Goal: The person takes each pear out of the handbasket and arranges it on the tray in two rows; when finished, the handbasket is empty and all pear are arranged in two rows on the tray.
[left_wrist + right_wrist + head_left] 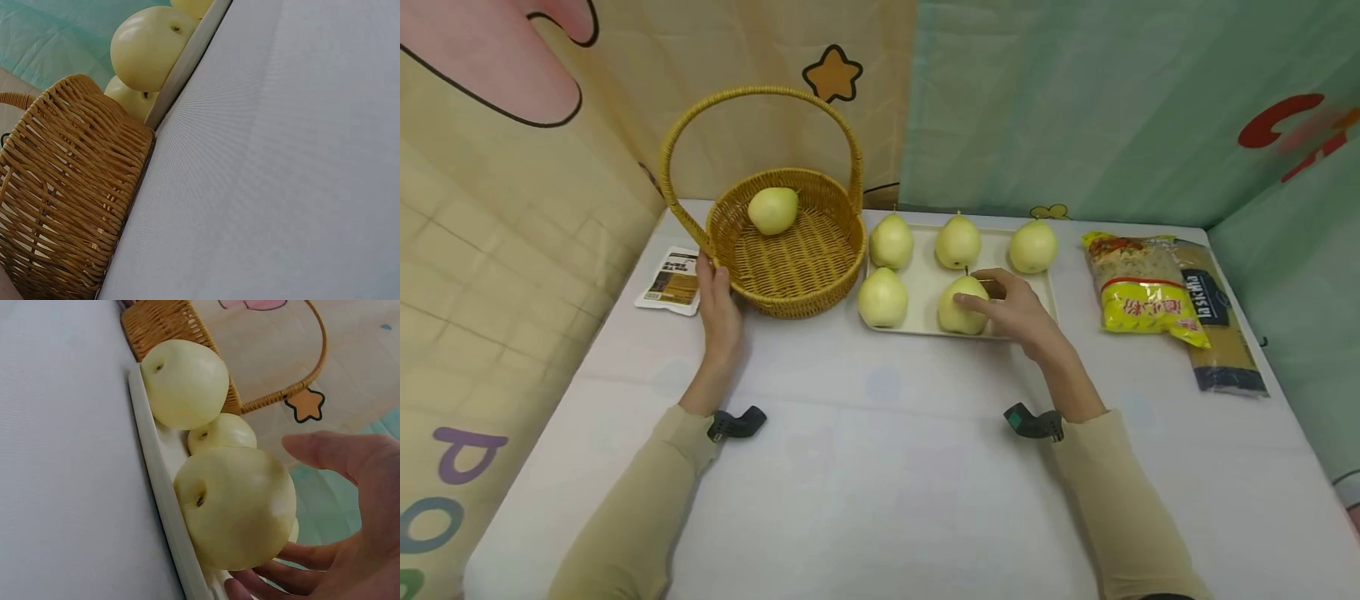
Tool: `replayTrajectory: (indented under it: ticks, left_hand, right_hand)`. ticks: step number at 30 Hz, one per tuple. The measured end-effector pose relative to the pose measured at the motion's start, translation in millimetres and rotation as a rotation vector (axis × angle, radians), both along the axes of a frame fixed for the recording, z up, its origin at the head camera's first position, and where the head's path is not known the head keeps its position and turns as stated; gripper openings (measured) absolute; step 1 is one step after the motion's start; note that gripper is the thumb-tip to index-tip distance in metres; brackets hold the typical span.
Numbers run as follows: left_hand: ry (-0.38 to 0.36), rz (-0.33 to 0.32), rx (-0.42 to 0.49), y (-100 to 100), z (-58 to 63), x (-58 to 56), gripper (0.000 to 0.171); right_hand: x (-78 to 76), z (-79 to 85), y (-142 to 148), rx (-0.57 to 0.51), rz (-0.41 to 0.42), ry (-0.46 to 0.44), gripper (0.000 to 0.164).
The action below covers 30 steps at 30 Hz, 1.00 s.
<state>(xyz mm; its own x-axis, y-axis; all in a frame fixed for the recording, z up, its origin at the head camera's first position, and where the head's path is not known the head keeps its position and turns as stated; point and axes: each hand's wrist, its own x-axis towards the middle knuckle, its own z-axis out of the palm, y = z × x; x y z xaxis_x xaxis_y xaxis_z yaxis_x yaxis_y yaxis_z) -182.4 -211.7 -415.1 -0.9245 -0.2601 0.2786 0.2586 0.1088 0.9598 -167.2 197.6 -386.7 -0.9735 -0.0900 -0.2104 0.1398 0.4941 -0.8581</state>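
Observation:
My left hand (720,312) rests with extended fingers against the near-left outside of a wicker basket (797,307) with a tall arched handle. One pale green pear (772,210) lies inside it, toward the back left. My right hand (1018,308) is at the front pear (961,307) on a white tray (922,312). In the right wrist view its fingers (300,569) reach around the far side of this pear, while the thumb is spread, with a gap between it and the fruit. Several more pears, including a front-left pear (882,297), sit on the tray.
Left of the basket lies a small white packet (672,282) with a dark label. Right of the tray, a yellow food bag (1146,292) overlaps a long dark-blue-labelled package (1223,350). Printed curtains (1052,100) hang behind the white-covered table (880,492).

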Motion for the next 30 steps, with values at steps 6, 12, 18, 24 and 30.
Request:
replayTrajectory:
  ticks: [6, 12, 18, 24, 30]
  left_hand:
    - [-0.002, -0.014, -0.01, 1.2, 0.0, 1.2, 0.063]
    - [0.007, -0.005, -0.025, -3.1, -7.5, -3.8, 0.062]
    - [0.005, 0.006, -0.061, -12.6, -23.4, -17.6, 0.063]
    - [-0.003, 0.015, -0.065, -10.9, -11.9, -10.6, 0.063]
    - [-0.037, -0.008, -0.056, -0.3, 4.5, 3.4, 0.064]
  right_hand:
    - [6.0, 9.8, 3.7, -0.126, -0.149, 0.18, 0.065]
    - [7.1, 9.8, -6.2, -0.187, -0.208, 0.326, 0.053]
    - [5.9, 7.6, -19.0, -0.211, -0.183, 0.423, 0.05]
    - [1.4, 8.7, -35.0, -0.195, -0.135, 0.489, 0.051]
    - [-4.9, 16.3, -55.9, -0.218, -0.076, 0.534, 0.05]
